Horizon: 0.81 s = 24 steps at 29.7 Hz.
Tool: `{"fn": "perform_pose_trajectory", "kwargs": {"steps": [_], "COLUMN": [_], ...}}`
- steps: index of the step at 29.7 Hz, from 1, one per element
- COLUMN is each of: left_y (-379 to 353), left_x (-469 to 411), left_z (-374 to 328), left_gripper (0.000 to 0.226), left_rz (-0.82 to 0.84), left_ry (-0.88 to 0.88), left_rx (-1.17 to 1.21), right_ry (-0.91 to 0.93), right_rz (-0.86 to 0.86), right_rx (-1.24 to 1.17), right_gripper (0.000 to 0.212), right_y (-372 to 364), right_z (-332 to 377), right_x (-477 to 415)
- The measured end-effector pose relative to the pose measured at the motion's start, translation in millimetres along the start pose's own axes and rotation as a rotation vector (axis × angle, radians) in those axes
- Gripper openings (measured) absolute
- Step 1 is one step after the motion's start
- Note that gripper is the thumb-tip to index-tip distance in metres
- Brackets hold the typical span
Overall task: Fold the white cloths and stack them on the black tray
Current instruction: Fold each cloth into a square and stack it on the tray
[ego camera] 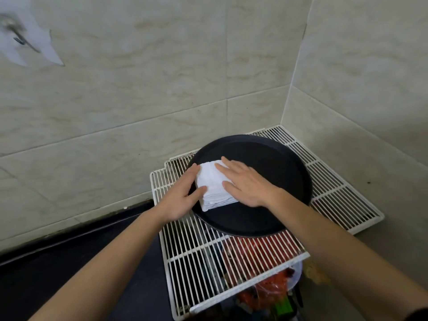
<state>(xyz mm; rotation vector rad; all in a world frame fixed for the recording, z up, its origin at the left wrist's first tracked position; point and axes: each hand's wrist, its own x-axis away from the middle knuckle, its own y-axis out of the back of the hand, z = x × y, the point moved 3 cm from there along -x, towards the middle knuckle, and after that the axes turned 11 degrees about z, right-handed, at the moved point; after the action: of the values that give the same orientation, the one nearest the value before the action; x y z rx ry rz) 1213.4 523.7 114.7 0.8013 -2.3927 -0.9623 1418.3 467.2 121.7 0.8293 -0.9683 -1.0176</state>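
**Both hands flat on the folded stack**

The stack of folded white cloths (214,185) sits on the left part of the black tray (266,156), its layered edges showing along the side nearest the camera. The right hand (245,181) lies palm down on top of the stack, fingers straight and slightly spread, holding nothing. The left hand (183,195) is set against the stack's left side, at the tray's left rim. Its fingers are extended along that side, and the thumb touches the stack's near left corner. Neither hand curls around the cloths. Both forearms are bare and reach in from the bottom of the view.

The tray is round and shallow, and the rest of its surface, to the right of and nearer than the stack, is bare. It rests on white wire racks (335,195), which stick out past it on the right and on the near side. Below the near rack, nearer than the tray, red packaging (266,251) and something green (283,306) show through and past the bars. A black counter (69,262) lies to the left of the tray. Pale tiled walls (139,100) meet in a corner behind the tray, and a blurred sheet of paper (27,42) hangs on the wall far up to the left.
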Motion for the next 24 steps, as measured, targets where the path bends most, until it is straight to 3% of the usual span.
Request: {"fn": "perform_pose_trajectory", "kwargs": {"steps": [5, 10, 16, 24], "left_y": [-1, 31, 71, 85], "left_x": [-4, 22, 119, 335], "left_z": [7, 15, 50, 132], "left_gripper": [0.082, 0.079, 0.078, 0.081], "left_rz": [0.010, -0.224, -0.481, -0.562], "left_ry": [0.022, 0.003, 0.341, 0.871], "left_rx": [0.027, -0.186, -0.571, -0.614], "right_ry": [-0.019, -0.013, -0.015, 0.248], "right_rz": [-0.009, -0.193, -0.444, -0.371], "right_rx": [-0.003, -0.012, 0.073, 0.215], "right_gripper": [0.061, 0.062, 0.067, 0.075], "right_y": [-7, 20, 34, -36], "right_z": [-3, 5, 73, 278], "right_x": [0, 2, -28, -79]}}
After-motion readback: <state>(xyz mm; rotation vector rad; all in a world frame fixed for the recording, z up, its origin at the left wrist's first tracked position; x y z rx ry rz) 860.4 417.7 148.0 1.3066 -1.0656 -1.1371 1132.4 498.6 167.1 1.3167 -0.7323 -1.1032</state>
